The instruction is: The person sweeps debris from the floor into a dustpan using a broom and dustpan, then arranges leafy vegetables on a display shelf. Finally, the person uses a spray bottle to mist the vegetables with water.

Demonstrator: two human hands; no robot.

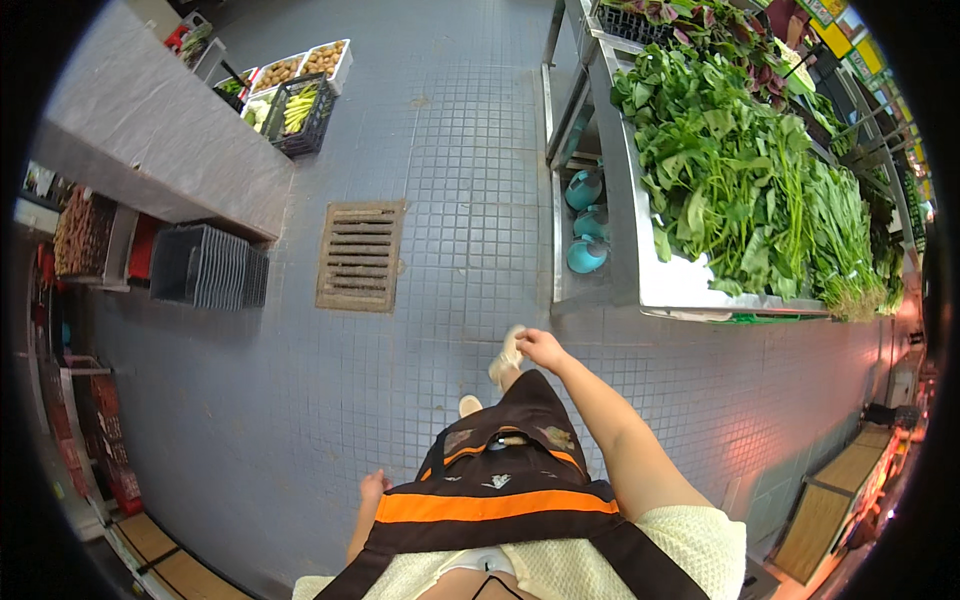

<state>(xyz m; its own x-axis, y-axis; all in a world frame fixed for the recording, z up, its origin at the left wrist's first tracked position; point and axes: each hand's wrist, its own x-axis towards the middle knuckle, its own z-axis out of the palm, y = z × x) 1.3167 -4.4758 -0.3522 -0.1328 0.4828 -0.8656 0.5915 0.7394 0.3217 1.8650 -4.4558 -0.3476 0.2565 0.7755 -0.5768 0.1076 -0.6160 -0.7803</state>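
Note:
My right hand (541, 348) swings out ahead of my body, its fingers curled together with nothing visible in them. Below it in the picture is one of my pale shoes (507, 358). Low at my left side hangs my left hand (374, 486), small and partly turned away; its fingers look loosely apart and no object shows in it. I wear a dark apron (500, 530) with an orange band over a cream knitted top. Neither hand touches a stall or any goods.
A metal stall (640, 250) heaped with leafy greens (740, 180) stands right, turquoise containers (587, 254) on its lower shelf. A floor drain grate (360, 256) lies ahead. Left are stacked dark crates (215, 267), a grey pillar (180, 140) and vegetable crates (300, 108).

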